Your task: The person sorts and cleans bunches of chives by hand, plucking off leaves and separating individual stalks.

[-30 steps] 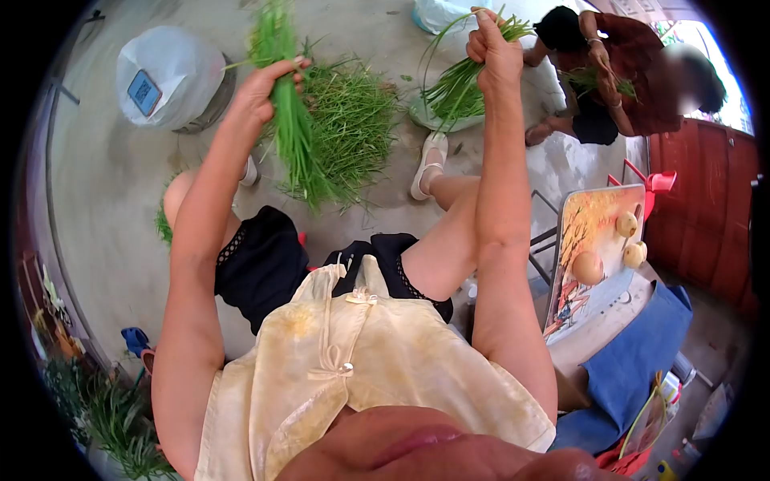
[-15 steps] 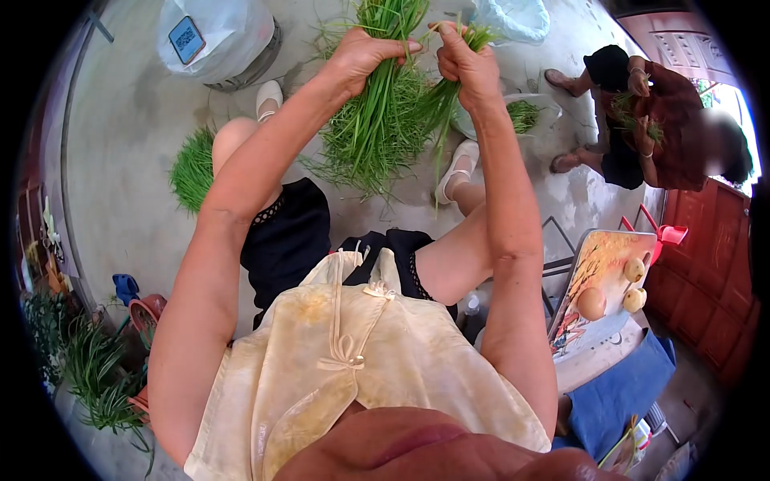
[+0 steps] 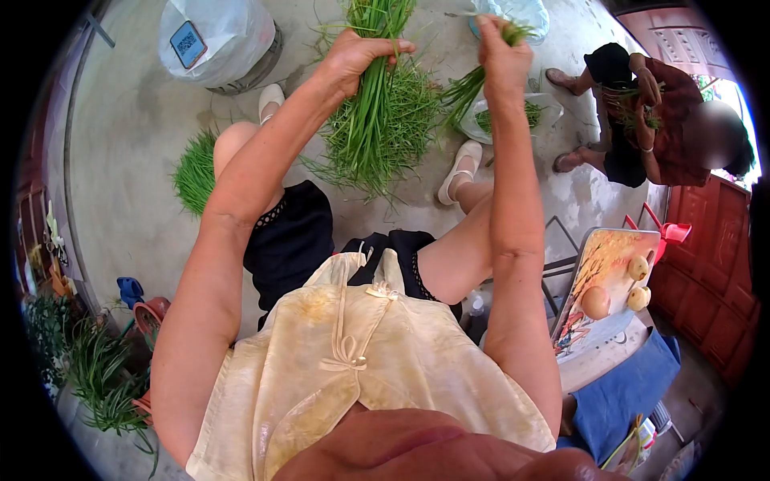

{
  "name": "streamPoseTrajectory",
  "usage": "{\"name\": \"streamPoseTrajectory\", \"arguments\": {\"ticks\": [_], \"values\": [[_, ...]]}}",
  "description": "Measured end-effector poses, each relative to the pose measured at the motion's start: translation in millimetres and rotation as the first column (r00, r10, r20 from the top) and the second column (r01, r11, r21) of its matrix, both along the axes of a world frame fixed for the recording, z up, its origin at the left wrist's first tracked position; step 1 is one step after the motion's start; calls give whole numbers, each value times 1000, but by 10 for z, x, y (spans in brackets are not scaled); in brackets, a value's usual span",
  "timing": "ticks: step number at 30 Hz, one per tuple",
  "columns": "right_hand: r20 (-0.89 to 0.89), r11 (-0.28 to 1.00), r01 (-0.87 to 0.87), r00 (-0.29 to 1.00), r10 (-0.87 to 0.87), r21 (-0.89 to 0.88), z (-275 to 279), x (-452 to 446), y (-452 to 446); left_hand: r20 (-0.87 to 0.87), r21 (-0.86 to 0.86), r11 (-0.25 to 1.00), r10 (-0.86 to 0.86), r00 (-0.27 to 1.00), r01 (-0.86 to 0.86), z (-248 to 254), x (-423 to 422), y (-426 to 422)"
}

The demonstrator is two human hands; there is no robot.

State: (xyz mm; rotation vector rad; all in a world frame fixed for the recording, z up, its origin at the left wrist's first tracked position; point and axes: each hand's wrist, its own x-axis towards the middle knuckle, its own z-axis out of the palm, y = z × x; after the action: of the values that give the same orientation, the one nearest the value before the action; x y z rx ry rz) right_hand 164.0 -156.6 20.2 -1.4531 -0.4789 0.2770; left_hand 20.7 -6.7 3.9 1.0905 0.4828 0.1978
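My left hand [image 3: 359, 62] is closed round a thick bundle of chives [image 3: 375, 92], their long green leaves hanging down towards the floor. Off to its right, my right hand [image 3: 505, 66] grips a smaller bunch of chives [image 3: 465, 92], with tips also showing above the fist. Below my hands a loose heap of chives [image 3: 413, 152] lies on the floor between my feet. Another pile of chives [image 3: 194, 176] sits beside my knee on the left. Beneath the right hand's bunch, a clear plastic bag [image 3: 549, 112] has some chives in it.
A bin lined with a white bag [image 3: 233, 40] carries a QR-code card or phone [image 3: 188, 44]. A light blue bag [image 3: 533, 18] stands at the top. At right are a co-worker [image 3: 674, 104] holding greens and a small table [image 3: 601, 248] with several round items. Potted plants [image 3: 108, 369] stand at left.
My right hand has moved right and slightly up, carrying its bunch away from the left hand's bundle. The left hand has barely moved. The co-worker's hands have shifted a little.
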Motion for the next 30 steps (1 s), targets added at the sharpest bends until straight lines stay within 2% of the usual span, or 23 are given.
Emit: {"name": "streamPoseTrajectory", "arguments": {"ticks": [1, 2, 3, 5, 6, 9, 11, 13, 14, 17, 18, 21, 22, 25, 29, 30], "values": [[-31, 998, 21, 999, -20, 58, 42, 58, -38, -1, -16, 1000, -1, 1000, 1, -17, -9, 18], [69, 996, 64, 996, -60, -56, -81, 188, -56, -1, -31, 1000, -4, 1000, 4, -29, -11, 29], [202, 959, -3, 977, 63, -282, -113, 165, -58, -10, -53, 999, -9, 1000, 8, -29, -9, 39], [350, 726, -26, 864, 362, -687, -188, 113, -37, -34, -91, 996, -22, 999, 19, -28, -12, 71], [326, 693, -35, 865, 382, -720, -89, -4, 4, -27, -111, 993, -37, 999, 34, -36, -20, 84], [225, 938, -129, 952, 209, -322, -124, -19, 86, -6, -160, 986, -58, 998, 56, -39, -29, 100], [18, 928, -252, 963, 268, -275, -14, -65, 49, -14, -166, 984, -70, 997, 67, -19, -25, 68], [-206, 894, -390, 915, 347, -223, 17, -174, 83, 14, -130, 986, -105, 994, 106, -29, -10, 42], [-123, 892, -387, 922, 367, -233, 27, -268, 136, 27, -111, 986, -120, 992, 122, -36, -11, 33], [-35, 935, -321, 947, 320, -149, 3, -198, 151, 2, -130, 982, -135, 991, 134, -28, -25, -4], [-142, 966, -233, 966, 217, -114, 69, -109, 105, 22, -147, 976, -159, 987, 160, -34, -27, 3], [-343, 926, -193, 888, 305, 324, 171, 140, 6, 96, -203, 948, -230, 969, 245, -15, -57, 20], [-356, 917, -187, 879, 316, 353, 191, 150, -10, 126, -224, 934, -254, 959, 277, 28, -81, 5], [-344, 850, -337, 806, 483, 404, 153, 138, -65, 182, -256, 893, -330, 926, 369, -2, -95, -3], [-412, 937, -209, 856, 313, 279, 183, 69, -36, 130, -206, 885, -397, 908, 417, -82, -104, -35], [-377, 946, -200, 880, 288, 254, 352, -15, -35, 116, -204, 885, -402, 908, 418, -90, -100, -55]]}}
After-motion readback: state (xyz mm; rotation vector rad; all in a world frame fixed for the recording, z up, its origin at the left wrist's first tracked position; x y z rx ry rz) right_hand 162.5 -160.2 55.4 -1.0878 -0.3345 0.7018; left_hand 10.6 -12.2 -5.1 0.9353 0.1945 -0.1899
